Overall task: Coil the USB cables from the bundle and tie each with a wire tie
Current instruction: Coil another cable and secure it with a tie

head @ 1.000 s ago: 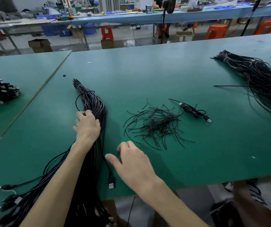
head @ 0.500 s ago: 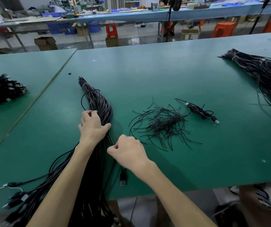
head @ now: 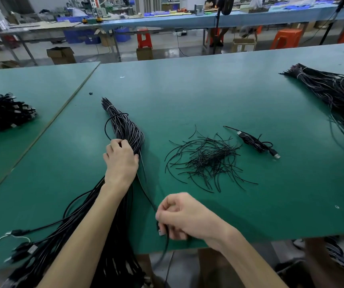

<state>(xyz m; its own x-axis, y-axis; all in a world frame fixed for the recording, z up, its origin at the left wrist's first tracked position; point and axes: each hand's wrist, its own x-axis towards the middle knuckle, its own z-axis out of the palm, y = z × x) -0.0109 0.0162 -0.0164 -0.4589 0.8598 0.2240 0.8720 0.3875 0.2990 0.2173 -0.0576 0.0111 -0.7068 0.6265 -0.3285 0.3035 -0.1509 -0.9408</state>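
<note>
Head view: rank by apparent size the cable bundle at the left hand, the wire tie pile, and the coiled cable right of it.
1. cable bundle: largest by far; it runs out of frame at the bottom.
2. wire tie pile: clearly smaller.
3. coiled cable: smallest. It lies slightly farther from the camera, but not enough to change the order.

**Occlusions and crops**

The left hand (head: 121, 161) and its forearm cover the middle of the bundle (head: 125, 127) it grips, so the strands beneath are unseen. The bundle's near end runs off the bottom edge, blurred. The right hand (head: 183, 217) pinches one cable (head: 146, 194). The plug (head: 161, 232) is half buried in the curled fingers, and the cable's tail drops below the table (head: 208, 90) edge, smeared. The second bundle (head: 337, 94) is cut by the right edge, the coiled pile (head: 2, 113) by the left. Dark speck (head: 90, 93) — too small to identify. Clutter on the far bench (head: 187, 17) — blurred, unreadable.
</note>
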